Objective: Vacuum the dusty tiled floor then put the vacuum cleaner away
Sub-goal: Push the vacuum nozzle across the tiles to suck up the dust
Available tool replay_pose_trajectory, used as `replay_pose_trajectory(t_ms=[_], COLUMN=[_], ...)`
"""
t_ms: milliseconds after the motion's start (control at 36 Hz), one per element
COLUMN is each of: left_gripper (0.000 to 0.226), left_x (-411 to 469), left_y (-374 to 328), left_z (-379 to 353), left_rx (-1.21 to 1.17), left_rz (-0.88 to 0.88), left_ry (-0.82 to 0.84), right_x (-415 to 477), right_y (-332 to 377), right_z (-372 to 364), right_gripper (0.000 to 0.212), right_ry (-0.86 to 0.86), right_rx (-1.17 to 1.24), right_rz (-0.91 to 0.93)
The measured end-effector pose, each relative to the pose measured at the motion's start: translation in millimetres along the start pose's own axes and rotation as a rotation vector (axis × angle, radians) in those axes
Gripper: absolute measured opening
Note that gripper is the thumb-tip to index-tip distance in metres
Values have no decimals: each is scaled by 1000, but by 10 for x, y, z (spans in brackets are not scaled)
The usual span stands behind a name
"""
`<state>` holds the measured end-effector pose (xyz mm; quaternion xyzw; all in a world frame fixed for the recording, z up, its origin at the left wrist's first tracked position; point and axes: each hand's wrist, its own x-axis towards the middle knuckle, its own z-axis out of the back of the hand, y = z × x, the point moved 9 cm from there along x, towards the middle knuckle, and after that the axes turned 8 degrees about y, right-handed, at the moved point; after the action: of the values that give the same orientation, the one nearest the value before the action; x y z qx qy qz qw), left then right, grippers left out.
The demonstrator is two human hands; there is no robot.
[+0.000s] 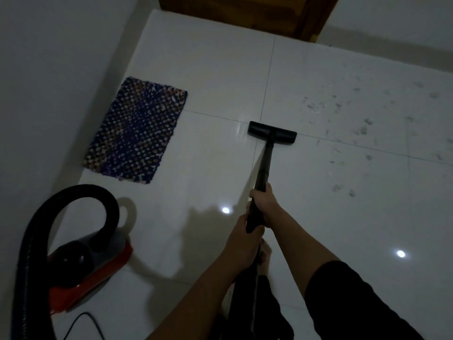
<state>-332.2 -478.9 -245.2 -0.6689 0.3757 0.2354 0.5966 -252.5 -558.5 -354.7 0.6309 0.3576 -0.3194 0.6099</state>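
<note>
A black vacuum wand point(265, 165) runs from my hands down to a flat black floor head point(272, 132) resting on the white tiled floor point(208, 69) near a tile joint. My right hand point(266, 204) grips the wand higher up its shaft. My left hand point(245, 227) grips it just behind, near the wand's end. The red and black vacuum body point(83, 271) sits on the floor at the lower left, with its black ribbed hose point(73, 200) arching over it. Grey dust and scraps point(362, 123) lie scattered on the tiles to the right of the head.
A dark blue patterned mat point(137, 131) lies by the left wall point(49, 69). A brown wooden door point(245, 11) stands at the far end. A black power cord point(85, 320) trails by the vacuum body. My bare foot point(264, 251) is below my hands.
</note>
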Motion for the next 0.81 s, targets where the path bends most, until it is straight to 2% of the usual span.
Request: replay_pose_trajectory(t_ms=[111,389,667,806], left_gripper=[15,25,34,30], left_x=[-181,-612,-618,-609], left_y=[206,580,850,983], left_z=[98,123,-333,-629], left_rx=[30,-34,131,159], left_rz=[4,27,70,91], left_ry=[6,41,104,163], right_x=[-138,-440,-666,-777], right_y=[-219,-725,-1081,-1270], right_z=[-169,-310,306,653], right_gripper=[66,68,59,62], right_ry=[9,2,-114,-141], right_rx=[9,38,77,117], right_rz=[-17,-51,-40,-35])
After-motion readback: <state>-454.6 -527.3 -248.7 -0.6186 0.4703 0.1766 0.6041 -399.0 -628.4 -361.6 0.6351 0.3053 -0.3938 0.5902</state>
